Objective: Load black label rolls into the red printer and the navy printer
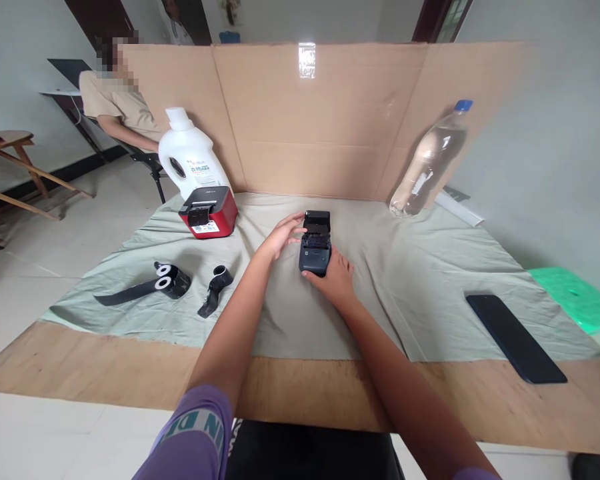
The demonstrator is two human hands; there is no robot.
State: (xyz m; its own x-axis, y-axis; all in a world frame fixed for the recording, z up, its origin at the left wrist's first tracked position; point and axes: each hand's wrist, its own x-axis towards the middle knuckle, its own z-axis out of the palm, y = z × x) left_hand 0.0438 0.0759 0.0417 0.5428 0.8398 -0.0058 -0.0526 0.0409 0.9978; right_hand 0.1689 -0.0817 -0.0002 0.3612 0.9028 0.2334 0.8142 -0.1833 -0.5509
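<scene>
A small black label printer point(315, 259) stands on the cloth in front of me with its lid point(317, 218) tipped back. My right hand point(337, 275) grips its lower right corner, the thumb along the front edge. At the printer's left side is my left hand point(282, 237), fingers stretched out and apart, their tips at the lid and the opening. What lies inside the opening is too dark to make out. To the left on the cloth lie a short curled roll of black label tape point(215, 291) and a pair of larger black rolls point(173, 281) with white cores, one strip trailing out.
A red and black printer point(215, 215) stands before a white detergent bottle point(193, 157) at back left. A clear bottle with a blue cap point(433, 160) leans on the cardboard screen point(320, 120). A dark phone point(515, 337) lies right. Behind the screen sits a person point(117, 107).
</scene>
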